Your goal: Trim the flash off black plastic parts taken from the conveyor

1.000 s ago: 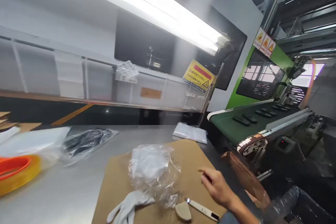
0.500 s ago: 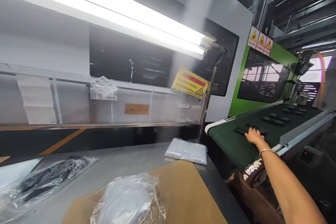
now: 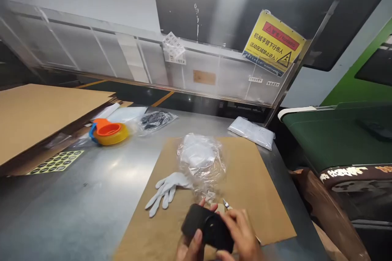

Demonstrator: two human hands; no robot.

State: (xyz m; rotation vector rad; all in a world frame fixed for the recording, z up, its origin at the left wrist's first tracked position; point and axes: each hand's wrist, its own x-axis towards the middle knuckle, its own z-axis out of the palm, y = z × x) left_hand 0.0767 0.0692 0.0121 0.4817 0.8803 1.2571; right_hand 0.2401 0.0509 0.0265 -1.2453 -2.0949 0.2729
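Note:
A black moulded plastic part (image 3: 199,221) with a round feature on its face is held low over the cardboard sheet (image 3: 260,195). My left hand (image 3: 190,248) grips its left end, thumb on top and fingers beneath. Around the right end is my right hand (image 3: 245,238), its fingers closed on the edge. Just beyond the hands lies a small pointed tool (image 3: 226,204), partly covered. A white glove (image 3: 170,187) rests on the cardboard to the left, beside a clear plastic bag (image 3: 200,155) with white contents.
Left on the metal table (image 3: 104,195) are a tape dispenser (image 3: 112,132), a sticker sheet (image 3: 56,162) and a bag of black items (image 3: 156,119). A white packet (image 3: 252,131) lies at the back right. The green conveyor belt (image 3: 321,138) carries a dark part (image 3: 375,128).
My right hand was over a black part on the conveyor. Now both hands hold a black part above the cardboard, and the view has turned left and down.

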